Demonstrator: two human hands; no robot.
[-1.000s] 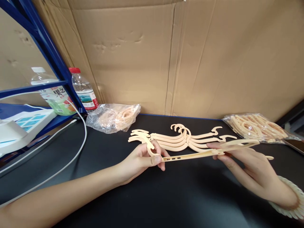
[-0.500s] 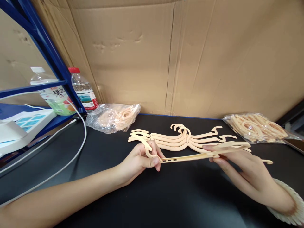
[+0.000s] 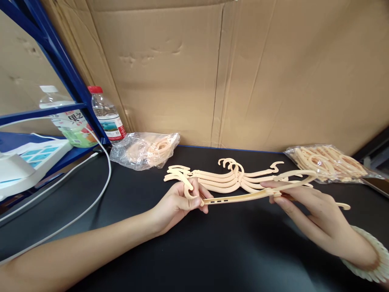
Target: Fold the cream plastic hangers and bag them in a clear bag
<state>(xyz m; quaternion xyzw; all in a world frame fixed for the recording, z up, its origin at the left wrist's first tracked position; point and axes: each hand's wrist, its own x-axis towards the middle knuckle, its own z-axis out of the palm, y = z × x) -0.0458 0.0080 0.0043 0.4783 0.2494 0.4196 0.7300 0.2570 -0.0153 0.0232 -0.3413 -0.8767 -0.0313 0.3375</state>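
Between my two hands, above the black table, is a cream plastic folding clothes hanger [image 3: 240, 198] with small slots along its thin arm. My left hand [image 3: 182, 199] pinches its left end, where a curved end piece sticks up by the fingers. At the other end my right hand [image 3: 316, 219] grips the centre joint between thumb and fingers, with the big hook [image 3: 304, 173] lying over the hand. Behind the hands several matching hangers [image 3: 215, 182] lie spread in an overlapping row, hooks toward the back; my right hand hides part of them.
A clear bag of hanger parts [image 3: 148, 150] lies at the back left, another bag [image 3: 331, 162] at the back right. Two bottles, one red-capped [image 3: 106, 115], stand left near a blue shelf frame [image 3: 60, 61]. A white cable [image 3: 106, 178] loops over the table [image 3: 194, 255]; cardboard [image 3: 170, 73] rises behind.
The held hanger has tilted slightly, its hook turning to show more of its curve. Both hands keep their grip, and the hangers on the table have not moved.
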